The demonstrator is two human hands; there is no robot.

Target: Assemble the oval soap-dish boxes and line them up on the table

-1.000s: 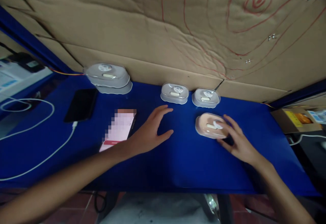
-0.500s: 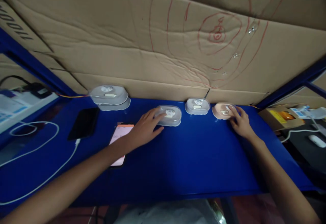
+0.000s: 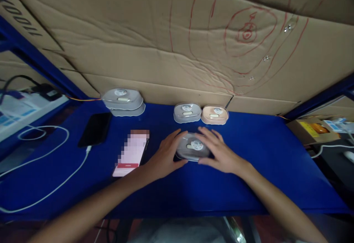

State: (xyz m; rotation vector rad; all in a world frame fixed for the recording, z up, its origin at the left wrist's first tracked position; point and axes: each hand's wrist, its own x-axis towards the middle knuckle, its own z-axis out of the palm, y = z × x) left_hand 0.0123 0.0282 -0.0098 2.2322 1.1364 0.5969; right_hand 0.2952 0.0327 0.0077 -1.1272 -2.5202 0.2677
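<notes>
A grey oval plastic container (image 3: 189, 151) with a clear lid and a round white sticker lies between my hands on the blue tabletop. My left hand (image 3: 168, 152) curves around its left end, thumb at the front and fingers behind. At the right end, my right hand (image 3: 221, 150) grips in the same way, with its fingertips over the lid's edge. Whether the container's base touches the table is hard to see. Behind my hands, another grey container (image 3: 181, 117) and a peach container (image 3: 207, 119) stand side by side near the cardboard wall.
Two stacked grey containers (image 3: 124, 106) stand at the back left. A lit phone (image 3: 129, 154) lies beside my left forearm, and a dark phone (image 3: 95, 128) with a white cable lies farther left. A cardboard box (image 3: 312, 134) sits at the right edge.
My hands have come together around one grey container, now nearer the front. The peach container stands farther left, beside the other grey one. The camera view has shifted slightly.
</notes>
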